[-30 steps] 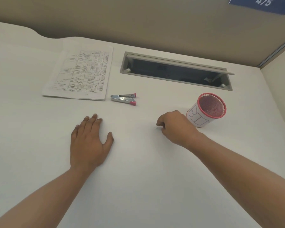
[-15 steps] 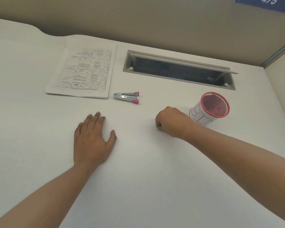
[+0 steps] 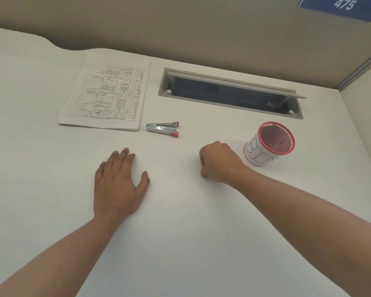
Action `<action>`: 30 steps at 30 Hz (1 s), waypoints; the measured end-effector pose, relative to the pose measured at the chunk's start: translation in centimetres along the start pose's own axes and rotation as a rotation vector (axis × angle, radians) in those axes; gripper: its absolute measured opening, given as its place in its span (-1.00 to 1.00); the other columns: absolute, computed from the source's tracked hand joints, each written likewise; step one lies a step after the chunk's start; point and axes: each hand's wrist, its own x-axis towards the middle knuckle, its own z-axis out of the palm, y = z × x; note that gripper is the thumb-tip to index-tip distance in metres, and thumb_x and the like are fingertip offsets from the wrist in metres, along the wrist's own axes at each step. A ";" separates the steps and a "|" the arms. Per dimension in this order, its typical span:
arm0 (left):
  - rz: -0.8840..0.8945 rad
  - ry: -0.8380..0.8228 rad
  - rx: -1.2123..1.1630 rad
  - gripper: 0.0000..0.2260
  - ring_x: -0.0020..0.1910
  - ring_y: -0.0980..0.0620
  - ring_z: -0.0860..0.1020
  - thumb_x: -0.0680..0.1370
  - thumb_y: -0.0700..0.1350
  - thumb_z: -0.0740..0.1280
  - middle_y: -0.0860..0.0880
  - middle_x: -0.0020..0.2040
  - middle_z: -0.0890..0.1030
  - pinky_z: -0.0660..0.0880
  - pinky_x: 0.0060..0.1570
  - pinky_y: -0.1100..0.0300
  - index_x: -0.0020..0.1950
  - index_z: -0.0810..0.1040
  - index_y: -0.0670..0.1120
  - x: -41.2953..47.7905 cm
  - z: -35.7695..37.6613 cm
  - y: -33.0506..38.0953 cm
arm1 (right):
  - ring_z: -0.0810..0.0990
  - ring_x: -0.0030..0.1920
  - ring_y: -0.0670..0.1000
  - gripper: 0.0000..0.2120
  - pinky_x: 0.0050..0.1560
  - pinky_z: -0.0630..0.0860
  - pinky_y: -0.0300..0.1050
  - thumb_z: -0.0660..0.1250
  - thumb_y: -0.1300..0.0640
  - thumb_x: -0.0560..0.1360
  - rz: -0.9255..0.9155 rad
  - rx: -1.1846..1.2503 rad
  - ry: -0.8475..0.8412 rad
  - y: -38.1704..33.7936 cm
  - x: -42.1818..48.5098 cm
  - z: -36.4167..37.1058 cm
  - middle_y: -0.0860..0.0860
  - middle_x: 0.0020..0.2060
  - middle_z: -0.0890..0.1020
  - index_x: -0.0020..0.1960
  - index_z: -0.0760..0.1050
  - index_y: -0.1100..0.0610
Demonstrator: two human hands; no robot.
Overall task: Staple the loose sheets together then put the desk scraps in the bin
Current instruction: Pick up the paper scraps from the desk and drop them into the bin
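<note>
The stack of printed sheets (image 3: pixel 107 97) lies flat at the back left of the white desk (image 3: pixel 180 232). Just right of it lies a small silver stapler with pink tips (image 3: pixel 162 129), untouched. A red mesh cup labelled BIN (image 3: pixel 269 143) stands upright at the right. My left hand (image 3: pixel 119 183) rests palm down on the desk, fingers spread, below the stapler. My right hand (image 3: pixel 217 160) is curled into a loose fist on the desk just left of the bin; whatever is inside its fingers is hidden. No loose scraps show on the desk.
An open grey cable slot (image 3: pixel 229 93) is sunk into the desk behind the bin. Beige partition walls close off the back and right sides. A blue sign (image 3: pixel 341 6) hangs at the top right.
My right hand's fingers, pinching at the desk surface a second ago, have curled into a fist. The left hand has stayed flat in the same spot.
</note>
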 end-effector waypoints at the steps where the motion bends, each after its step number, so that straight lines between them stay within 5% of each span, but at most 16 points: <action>1: -0.002 -0.003 0.000 -0.43 0.53 -0.12 0.34 0.52 0.20 0.14 -0.06 0.51 0.44 0.23 0.49 -0.13 0.41 0.46 -0.10 0.0 0.0 0.0 | 0.59 -0.22 0.10 -0.92 -0.34 0.51 -0.15 0.36 0.23 0.29 0.047 0.119 0.006 0.4 0.0 0.0 0.07 -0.21 0.64 -0.21 0.57 0.15; 6: -0.002 -0.009 -0.001 -0.42 0.54 -0.11 0.33 0.52 0.21 0.13 -0.06 0.52 0.43 0.21 0.51 -0.11 0.42 0.45 -0.09 0.0 0.0 -0.1 | 0.55 -0.42 -0.08 -0.94 -0.45 0.41 -0.29 0.45 0.25 0.27 0.271 0.744 0.115 2.7 -1.7 -1.9 -0.06 -0.45 0.61 -0.35 0.60 0.14; 11: -0.004 -0.028 0.004 -0.42 0.54 -0.11 0.32 0.52 0.21 0.13 -0.05 0.52 0.42 0.21 0.51 -0.12 0.42 0.45 -0.09 0.0 -0.1 0.0 | 0.53 -0.48 -0.06 -0.94 -0.36 0.51 -0.18 0.42 0.34 0.29 0.296 0.900 0.257 4.7 -4.8 -6.6 0.05 -0.47 0.63 -0.33 0.61 0.22; 17: 0.000 -0.028 0.007 -0.41 0.52 -0.13 0.34 0.51 0.22 0.12 -0.07 0.51 0.44 0.22 0.49 -0.13 0.42 0.45 -0.09 0.0 0.0 -0.1 | 0.54 -0.35 -0.05 -0.95 -0.42 0.42 -0.24 0.44 0.25 0.32 0.369 0.674 0.377 8.9 -6.5 -11.1 0.00 -0.38 0.62 -0.31 0.62 0.15; 24: -0.004 -0.040 0.003 -0.39 0.52 -0.13 0.34 0.49 0.24 0.10 -0.06 0.51 0.44 0.21 0.48 -0.13 0.42 0.45 -0.08 0.0 -0.1 0.0 | 0.61 -0.32 -0.01 -0.87 -0.44 0.43 -0.24 0.42 0.16 0.41 0.403 0.333 0.298 12.4 -5.1 -10.8 -0.02 -0.34 0.64 -0.31 0.62 0.07; 30: -0.006 -0.046 0.000 -0.40 0.53 -0.11 0.33 0.49 0.24 0.10 -0.04 0.51 0.44 0.20 0.48 -0.14 0.41 0.45 -0.06 0.0 -0.2 0.1 | 0.60 -0.04 0.10 -0.76 -0.11 0.59 -0.07 0.30 0.25 0.46 0.329 0.142 0.129 13.2 -4.1 -10.0 0.01 -0.02 0.68 -0.06 0.70 0.00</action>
